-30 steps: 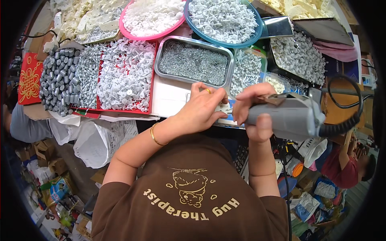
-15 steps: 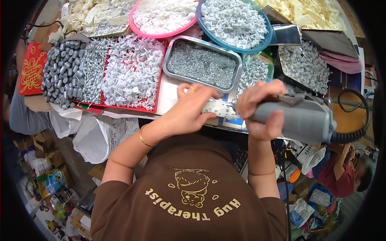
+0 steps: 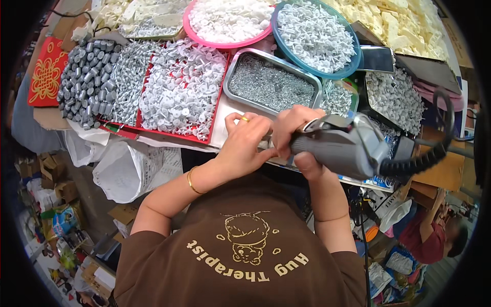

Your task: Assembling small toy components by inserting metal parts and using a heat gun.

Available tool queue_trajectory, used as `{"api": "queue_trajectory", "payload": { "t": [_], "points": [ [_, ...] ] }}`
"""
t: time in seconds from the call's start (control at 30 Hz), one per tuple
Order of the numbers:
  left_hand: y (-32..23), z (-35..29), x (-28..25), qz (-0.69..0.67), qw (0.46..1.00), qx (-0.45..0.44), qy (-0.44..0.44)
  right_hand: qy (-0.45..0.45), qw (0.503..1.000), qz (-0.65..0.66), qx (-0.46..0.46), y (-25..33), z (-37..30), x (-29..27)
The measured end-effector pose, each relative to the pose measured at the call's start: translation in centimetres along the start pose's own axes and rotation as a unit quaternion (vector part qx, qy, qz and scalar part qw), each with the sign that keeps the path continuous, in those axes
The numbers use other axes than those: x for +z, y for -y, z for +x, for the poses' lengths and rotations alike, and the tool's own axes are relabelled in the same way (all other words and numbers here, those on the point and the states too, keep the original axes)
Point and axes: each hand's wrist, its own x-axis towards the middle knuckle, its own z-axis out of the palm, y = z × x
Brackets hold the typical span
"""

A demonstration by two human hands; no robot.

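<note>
My right hand [image 3: 298, 137] is wrapped round a grey electric screwdriver [image 3: 340, 151], held nearly level, with a black coiled cord [image 3: 417, 161] at its rear end. The tool's tip is hidden by my fingers. Close beside it, my left hand [image 3: 247, 139] is pinched at the tool's front end. It grips a pale, hole-dotted plastic strip, now almost wholly covered by the fingers of both hands. Just beyond the hands stands a metal tray [image 3: 236, 93] of small screws.
Along the table lie a red box [image 3: 208, 134] of white-headed fasteners, grey cylinders [image 3: 88, 77], a pink basin [image 3: 230, 45] of white caps and a teal basin [image 3: 355, 64] of screws. A phone [image 3: 377, 59] rests behind. Another person [image 3: 427, 230] is at the right.
My right hand and the screwdriver have moved left, up against my left hand. The plastic strip between them is now mostly covered. The whole view has shifted slightly.
</note>
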Motion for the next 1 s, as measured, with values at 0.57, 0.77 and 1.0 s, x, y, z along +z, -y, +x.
{"api": "queue_trajectory", "payload": {
  "t": [0.57, 0.77, 1.0],
  "points": [
    [0.4, -1.4, 1.7, -0.024, 0.998, 0.034, -0.056, -0.040, 0.998, -0.044, 0.026, 2.1, -0.7, 1.7],
    [-0.5, -1.2, 1.2, -0.038, 0.997, 0.016, -0.067, -0.136, 0.991, 0.011, 0.001, 2.7, -2.6, 0.0],
    [-0.1, -0.9, 1.2, -0.016, 0.997, 0.060, -0.041, -0.133, 0.991, -0.019, -0.010, 1.9, -2.7, 0.2]
  ]
}}
